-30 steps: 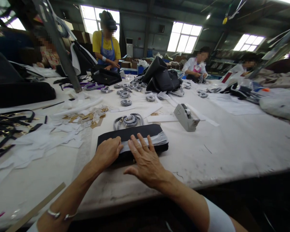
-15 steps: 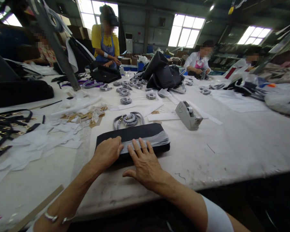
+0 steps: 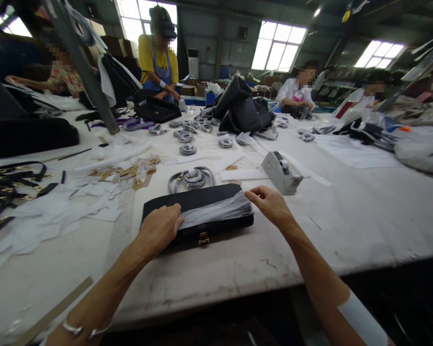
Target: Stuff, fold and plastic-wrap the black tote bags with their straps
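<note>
A flat black bag (image 3: 198, 198) lies before me, with a gold and brown clasp (image 3: 203, 239) on its near side. Thin whitish wrapping (image 3: 216, 210) runs along its top. My left hand (image 3: 162, 223) is closed on the wrapping's left end and rests on the bag. At the bag's right end, my right hand (image 3: 270, 204) pinches the wrapping's upper right corner between thumb and fingers. Just behind the bag sits a wrapped coiled strap (image 3: 195, 178).
A grey tape dispenser (image 3: 282, 173) stands right of the bag. Paper scraps (image 3: 72, 206) and black straps (image 3: 10, 192) lie left. Farther back are more coils (image 3: 187, 150), a black bag pile (image 3: 243, 108), a metal post (image 3: 90, 72) and several people at work.
My right hand has moved from lying spread on the wrapping to its right end, now pinching it. The clasp has come into view. My left hand is nearly unmoved.
</note>
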A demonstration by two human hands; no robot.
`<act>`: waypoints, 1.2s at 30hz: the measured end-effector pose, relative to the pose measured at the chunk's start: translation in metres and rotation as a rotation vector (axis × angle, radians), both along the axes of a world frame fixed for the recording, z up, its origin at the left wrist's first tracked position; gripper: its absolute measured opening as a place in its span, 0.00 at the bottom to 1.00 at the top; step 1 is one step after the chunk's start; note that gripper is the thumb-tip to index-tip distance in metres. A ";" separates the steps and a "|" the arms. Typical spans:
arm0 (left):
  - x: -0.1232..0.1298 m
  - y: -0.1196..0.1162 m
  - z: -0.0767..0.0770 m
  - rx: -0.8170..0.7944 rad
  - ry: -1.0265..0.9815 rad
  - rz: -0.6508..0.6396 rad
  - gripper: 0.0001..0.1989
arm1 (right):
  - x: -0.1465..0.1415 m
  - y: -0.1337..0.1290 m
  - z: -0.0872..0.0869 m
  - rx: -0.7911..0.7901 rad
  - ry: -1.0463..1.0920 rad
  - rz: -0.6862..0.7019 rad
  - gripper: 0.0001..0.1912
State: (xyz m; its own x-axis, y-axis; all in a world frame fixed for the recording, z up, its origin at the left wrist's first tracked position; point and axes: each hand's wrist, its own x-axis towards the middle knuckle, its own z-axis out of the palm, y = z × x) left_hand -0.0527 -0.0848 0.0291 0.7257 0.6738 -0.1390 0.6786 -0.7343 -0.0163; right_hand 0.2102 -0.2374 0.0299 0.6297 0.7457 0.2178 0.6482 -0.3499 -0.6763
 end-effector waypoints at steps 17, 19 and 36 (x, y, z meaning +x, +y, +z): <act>0.000 -0.002 0.001 0.007 0.006 0.005 0.10 | -0.014 0.013 0.000 0.033 0.884 0.268 0.16; 0.000 -0.002 0.001 0.007 0.005 0.006 0.10 | -0.016 0.011 -0.001 -0.018 0.871 0.270 0.17; 0.001 0.000 0.002 -0.021 0.010 0.035 0.11 | -0.031 -0.011 -0.046 0.337 0.559 -0.093 0.21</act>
